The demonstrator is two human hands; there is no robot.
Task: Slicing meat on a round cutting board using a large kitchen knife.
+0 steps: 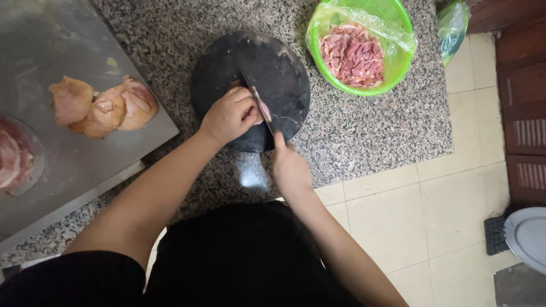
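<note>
Two hands work on a round dark cutting board [250,85] near the front edge of the granite counter [369,131]: the left hand [230,116] is curled shut, pressing a small piece of meat [265,112] to the board, while the right hand [289,167] is closed around the handle of a knife [259,94] whose blade lies just beside the left knuckles. Near the counter's far right corner, a green basket [398,68] lined with clear plastic holds sliced red meat [352,55]. At the left, pale raw chicken pieces [102,107] lie on a steel tray [68,165].

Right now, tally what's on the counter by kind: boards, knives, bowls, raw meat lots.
Round dark cutting board: 1
Knife, in the right hand: 1
Green bowl: 1
Raw meat lots: 4 (strips in the bowl, pale pieces on the steel tray, red meat at the left edge, small piece under the left hand)
Total: 7
</note>
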